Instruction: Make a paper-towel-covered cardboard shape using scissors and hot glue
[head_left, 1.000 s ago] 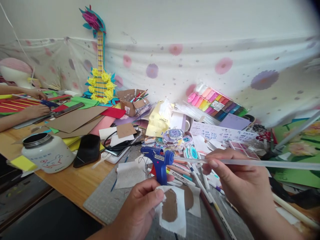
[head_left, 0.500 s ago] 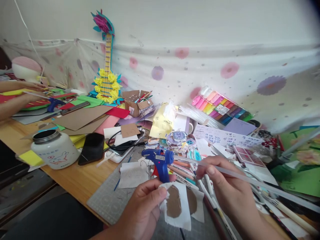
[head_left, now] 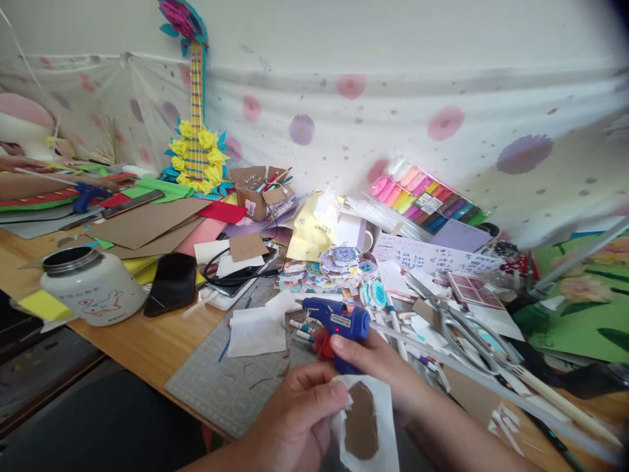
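Glue gun (head_left: 339, 318) sat in the right hand (head_left: 373, 360), barrel leading out to the left and slightly upward from the grip. The right hand was closed about the handle, thumb laid over the near side and fingers at the red trigger (head_left: 325, 347); whether the trigger was pressed could not be told. A translucent stick (head_left: 407, 339) ran from the rear of the gun to the right, past the right forearm.

Cardboard piece (head_left: 361, 426) lay on a white sheet (head_left: 384, 413), just right of the left hand (head_left: 307, 406). The left hand was pinched shut on the sheet's left edge. The cardboard's long axis ran away from the wearer, roughly across the line of the barrel. The nozzle (head_left: 302, 303) pointed left, beyond the left hand and away from the cardboard. Contact between handle and sheet could not be confirmed.

Farther out, a white patch (head_left: 258, 333) rested on the cutting mat (head_left: 211, 387), beyond and left of the left hand. Scissors (head_left: 445, 319) lay on the desk (head_left: 135, 357), beyond and right of the right hand.
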`<state>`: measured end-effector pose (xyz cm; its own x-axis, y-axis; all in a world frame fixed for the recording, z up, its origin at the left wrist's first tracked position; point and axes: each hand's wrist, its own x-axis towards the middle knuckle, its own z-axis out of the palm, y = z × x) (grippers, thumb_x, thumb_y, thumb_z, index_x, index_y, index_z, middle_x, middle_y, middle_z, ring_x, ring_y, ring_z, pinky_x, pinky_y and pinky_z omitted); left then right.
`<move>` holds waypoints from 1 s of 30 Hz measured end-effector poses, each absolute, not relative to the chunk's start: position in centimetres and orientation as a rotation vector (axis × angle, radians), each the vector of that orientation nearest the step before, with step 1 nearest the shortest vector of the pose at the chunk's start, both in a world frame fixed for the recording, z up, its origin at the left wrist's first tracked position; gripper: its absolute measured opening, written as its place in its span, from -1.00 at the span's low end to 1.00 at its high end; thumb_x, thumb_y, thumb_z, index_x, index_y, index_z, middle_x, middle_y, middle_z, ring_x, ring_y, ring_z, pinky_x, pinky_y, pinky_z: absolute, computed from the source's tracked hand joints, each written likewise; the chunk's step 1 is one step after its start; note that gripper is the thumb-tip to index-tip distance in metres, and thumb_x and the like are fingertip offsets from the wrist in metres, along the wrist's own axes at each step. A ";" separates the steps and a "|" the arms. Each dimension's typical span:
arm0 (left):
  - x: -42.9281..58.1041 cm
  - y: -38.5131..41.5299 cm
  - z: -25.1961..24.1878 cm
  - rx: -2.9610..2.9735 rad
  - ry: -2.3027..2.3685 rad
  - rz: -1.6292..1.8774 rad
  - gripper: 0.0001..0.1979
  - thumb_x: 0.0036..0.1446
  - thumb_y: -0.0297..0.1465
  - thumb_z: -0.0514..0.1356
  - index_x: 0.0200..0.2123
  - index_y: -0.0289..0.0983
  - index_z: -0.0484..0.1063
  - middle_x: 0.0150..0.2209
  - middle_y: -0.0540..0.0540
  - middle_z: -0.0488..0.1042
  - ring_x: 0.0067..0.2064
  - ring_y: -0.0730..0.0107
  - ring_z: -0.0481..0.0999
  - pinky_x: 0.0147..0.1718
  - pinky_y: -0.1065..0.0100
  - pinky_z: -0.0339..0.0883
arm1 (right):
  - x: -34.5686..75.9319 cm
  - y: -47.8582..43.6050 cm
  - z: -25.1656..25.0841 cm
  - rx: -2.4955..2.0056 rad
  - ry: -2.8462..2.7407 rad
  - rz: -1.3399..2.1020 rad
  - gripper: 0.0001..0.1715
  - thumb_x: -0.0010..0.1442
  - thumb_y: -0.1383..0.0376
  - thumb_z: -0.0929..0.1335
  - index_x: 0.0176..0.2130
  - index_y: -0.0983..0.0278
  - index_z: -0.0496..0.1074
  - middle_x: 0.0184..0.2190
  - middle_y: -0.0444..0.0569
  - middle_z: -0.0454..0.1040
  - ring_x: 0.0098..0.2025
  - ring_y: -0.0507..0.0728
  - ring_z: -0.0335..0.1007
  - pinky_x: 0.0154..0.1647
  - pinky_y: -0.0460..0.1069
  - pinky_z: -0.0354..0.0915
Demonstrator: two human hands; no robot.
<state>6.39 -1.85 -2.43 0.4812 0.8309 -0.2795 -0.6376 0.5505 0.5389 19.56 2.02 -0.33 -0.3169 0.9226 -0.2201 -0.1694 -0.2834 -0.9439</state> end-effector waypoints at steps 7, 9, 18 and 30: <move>5.5 -0.9 -1.5 0.408 0.698 0.991 -0.92 -0.10 -0.44 0.35 -0.47 -0.29 0.52 -0.43 -0.06 0.56 -0.37 0.35 0.50 -0.32 0.33 0.35 | 21.4 2.4 0.9 -1.128 -0.945 1.555 -0.77 -0.06 0.20 0.44 -0.46 0.34 0.49 -0.52 -0.09 0.48 -0.49 0.05 0.37 -0.47 -0.09 0.27; 4.6 0.3 -1.2 0.479 0.809 1.107 -0.95 -0.01 -0.42 0.30 -0.47 -0.27 0.50 -0.45 -0.02 0.54 -0.39 0.40 0.49 -0.34 0.38 0.33 | 22.9 2.5 1.9 -1.091 -1.022 1.529 -0.80 -0.04 0.21 0.41 -0.44 0.32 0.48 -0.50 -0.07 0.48 -0.45 0.08 0.38 -0.44 -0.06 0.29; 2.1 2.2 -0.5 0.617 1.026 1.263 -0.92 0.01 -0.39 0.29 -0.48 -0.24 0.47 -0.52 0.01 0.51 -0.44 0.40 0.46 -0.45 0.43 0.30 | 23.8 1.1 1.7 -1.258 -1.531 1.248 -0.83 -0.01 0.23 0.37 -0.51 0.29 0.43 -0.57 -0.10 0.39 -0.48 0.07 0.27 -0.48 -0.06 0.22; 2.1 2.4 0.0 0.636 1.049 1.255 -0.90 -0.04 -0.39 0.31 -0.55 -0.22 0.49 -0.52 0.02 0.52 -0.43 0.36 0.46 -0.44 0.42 0.30 | 23.1 0.6 1.9 -1.272 -1.512 1.149 -0.94 -0.04 0.29 0.39 -0.48 0.24 0.47 -0.58 -0.11 0.41 -0.56 0.05 0.26 -0.66 -0.12 0.18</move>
